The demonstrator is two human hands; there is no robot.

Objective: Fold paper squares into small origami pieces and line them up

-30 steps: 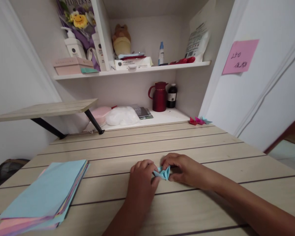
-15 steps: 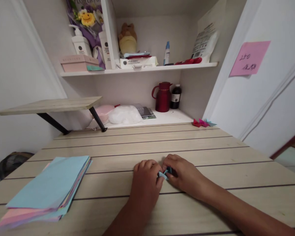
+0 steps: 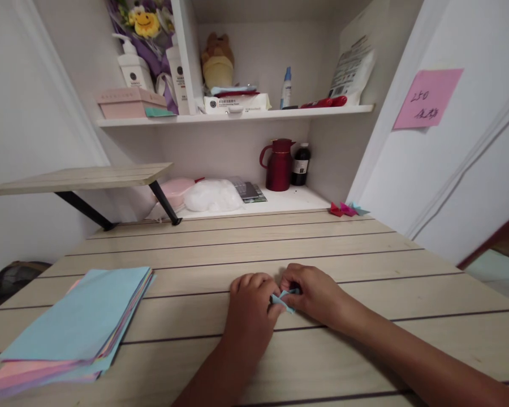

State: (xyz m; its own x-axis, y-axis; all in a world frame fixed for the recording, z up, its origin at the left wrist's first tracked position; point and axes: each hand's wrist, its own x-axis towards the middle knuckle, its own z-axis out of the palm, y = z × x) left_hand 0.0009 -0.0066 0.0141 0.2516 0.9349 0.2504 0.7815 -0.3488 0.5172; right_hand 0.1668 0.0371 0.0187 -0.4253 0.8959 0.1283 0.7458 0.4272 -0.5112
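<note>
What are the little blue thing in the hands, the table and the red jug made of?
Blue thing: matte paper, it seems, with thin edges and folds.
Table: dull, pale wood or a wood-look covering; it has faint grain and dark lines.
Jug: smooth with a soft sheen, so perhaps metal or hard plastic; the look can't settle which.

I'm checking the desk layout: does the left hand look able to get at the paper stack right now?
Likely yes: only tabletop shows between the left hand and the paper stack, though it would first have to release the folded blue paper.
</note>
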